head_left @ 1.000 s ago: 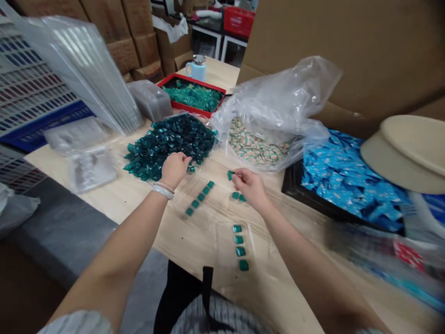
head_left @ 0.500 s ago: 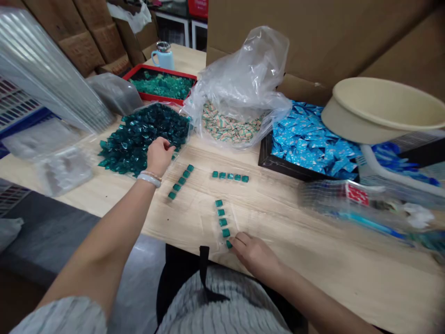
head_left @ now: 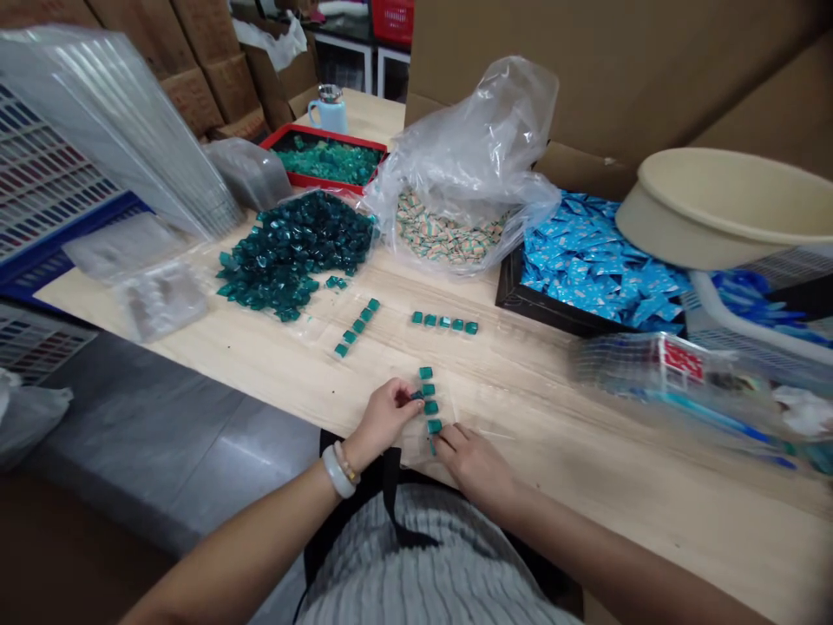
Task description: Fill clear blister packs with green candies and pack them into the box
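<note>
Teal pods (head_left: 430, 407) stand in a short column on a clear plastic sheet (head_left: 451, 418), between the hands. The left hand (head_left: 383, 423) pinches 1 pod at the column's side; the right hand (head_left: 475, 467), loosely curled, touches its lower end. Beyond lie 2 rows of 5 pods (head_left: 443, 322) (head_left: 357, 326), a heap of pods (head_left: 292, 252), and a red tray (head_left: 329, 186) holding more.

- teal pod (head_left: 416, 396) in the left hand (head_left: 383, 424): mostly hidden by the fingers
- red crate (head_left: 390, 19): cut off by the top edge
- clear plastic packet (head_left: 677, 382): blurred, contents unclear
</note>
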A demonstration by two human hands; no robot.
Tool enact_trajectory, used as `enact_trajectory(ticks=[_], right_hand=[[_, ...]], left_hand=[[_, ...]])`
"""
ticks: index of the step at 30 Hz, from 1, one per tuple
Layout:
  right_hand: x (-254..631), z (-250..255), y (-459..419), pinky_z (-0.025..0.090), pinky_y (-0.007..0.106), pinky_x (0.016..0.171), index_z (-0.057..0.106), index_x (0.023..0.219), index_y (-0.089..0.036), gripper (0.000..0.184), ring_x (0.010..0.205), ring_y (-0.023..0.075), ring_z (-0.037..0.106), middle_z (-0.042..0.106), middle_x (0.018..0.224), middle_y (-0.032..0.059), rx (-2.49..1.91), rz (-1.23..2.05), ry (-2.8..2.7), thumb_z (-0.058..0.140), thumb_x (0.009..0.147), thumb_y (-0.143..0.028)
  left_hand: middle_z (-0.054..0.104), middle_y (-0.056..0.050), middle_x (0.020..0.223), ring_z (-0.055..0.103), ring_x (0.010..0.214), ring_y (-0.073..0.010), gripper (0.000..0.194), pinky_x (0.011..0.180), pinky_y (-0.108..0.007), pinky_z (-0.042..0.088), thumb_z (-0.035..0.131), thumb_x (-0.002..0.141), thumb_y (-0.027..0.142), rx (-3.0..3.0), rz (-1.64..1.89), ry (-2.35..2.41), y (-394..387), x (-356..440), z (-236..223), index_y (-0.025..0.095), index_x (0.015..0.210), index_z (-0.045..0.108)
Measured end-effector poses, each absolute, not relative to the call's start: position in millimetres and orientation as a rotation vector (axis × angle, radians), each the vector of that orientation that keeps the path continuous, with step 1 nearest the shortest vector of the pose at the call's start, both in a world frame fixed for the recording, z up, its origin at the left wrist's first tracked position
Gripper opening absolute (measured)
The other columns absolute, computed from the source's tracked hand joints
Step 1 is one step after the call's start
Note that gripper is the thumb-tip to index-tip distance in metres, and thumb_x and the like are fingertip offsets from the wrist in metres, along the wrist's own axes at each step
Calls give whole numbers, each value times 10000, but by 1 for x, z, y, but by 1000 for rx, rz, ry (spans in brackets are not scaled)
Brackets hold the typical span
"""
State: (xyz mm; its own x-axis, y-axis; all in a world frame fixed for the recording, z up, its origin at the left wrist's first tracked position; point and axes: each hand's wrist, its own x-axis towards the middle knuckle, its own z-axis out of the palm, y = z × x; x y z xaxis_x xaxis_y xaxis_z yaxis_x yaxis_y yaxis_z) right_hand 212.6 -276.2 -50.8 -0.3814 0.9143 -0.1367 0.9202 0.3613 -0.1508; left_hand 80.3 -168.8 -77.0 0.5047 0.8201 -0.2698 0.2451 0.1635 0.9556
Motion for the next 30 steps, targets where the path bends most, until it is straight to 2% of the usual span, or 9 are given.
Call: enact_trajectory(ticks=[5,9,15,20,22,24,26,28,30], right_hand=[[226,-51,-283,369,319,678,572,939,-144,185,722,168,498,581,764,67,2014,-209,2749,461,813,-223],[246,-49,-259,352,310,691,593,890,-156,193,747,166,494,585,767,63,2250,-127,2617,411,836,-190],[252,-61,-217,342,280,666,582,725,-180,166,741,162,481,560,719,32,1987,-196,2568,443,815,-195],[254,-61,-211,338,285,656,555,677,-163,131,681,158,486,549,680,39,1785,-146,2639,449,752,-146],[258,-50,-200,337,276,642,539,652,-163,126,652,149,487,543,653,34,1804,-157,2680,443,727,-129],[257,-28,-171,337,262,621,519,639,-164,132,625,138,480,534,638,27,1936,-129,2743,429,728,-130],[244,1,-122,332,252,584,512,649,-166,134,593,132,467,525,627,24,2116,-69,2803,417,744,-156],[220,29,-62,329,254,558,509,643,-170,154,547,130,447,501,575,11,2226,-85,2836,415,761,-200],[191,46,-9,344,255,558,533,774,-157,144,556,130,453,519,631,19,2395,-213,2793,393,749,-137]], left_hand=[[520,20,634,488,604,-107,128,579,-228,397,569,650,225,1349,540,1035,-170,81,-71,160,699,470],[498,30,620,470,585,-94,95,580,-219,386,546,643,180,1365,544,1017,-169,83,-64,155,685,464],[482,38,608,446,571,-81,97,559,-202,363,516,622,124,1360,544,1042,-166,85,-72,146,710,485],[502,31,634,453,553,-73,333,506,-185,346,475,581,51,1233,497,993,-166,80,-69,146,894,543],[501,30,618,452,513,-65,360,485,-185,342,467,586,53,1146,447,958,-163,73,-58,143,922,560],[506,27,618,476,494,-63,299,499,-197,372,492,617,97,1007,434,917,-154,64,-44,134,904,567],[510,27,626,513,507,-72,251,549,-225,420,554,637,180,866,510,880,-140,54,-31,128,883,555],[512,31,626,530,518,-78,302,591,-252,451,623,615,255,791,657,893,-121,45,-21,123,873,537],[521,29,623,525,509,-75,346,592,-259,462,665,583,297,782,811,956,-100,37,-15,116,847,533]])
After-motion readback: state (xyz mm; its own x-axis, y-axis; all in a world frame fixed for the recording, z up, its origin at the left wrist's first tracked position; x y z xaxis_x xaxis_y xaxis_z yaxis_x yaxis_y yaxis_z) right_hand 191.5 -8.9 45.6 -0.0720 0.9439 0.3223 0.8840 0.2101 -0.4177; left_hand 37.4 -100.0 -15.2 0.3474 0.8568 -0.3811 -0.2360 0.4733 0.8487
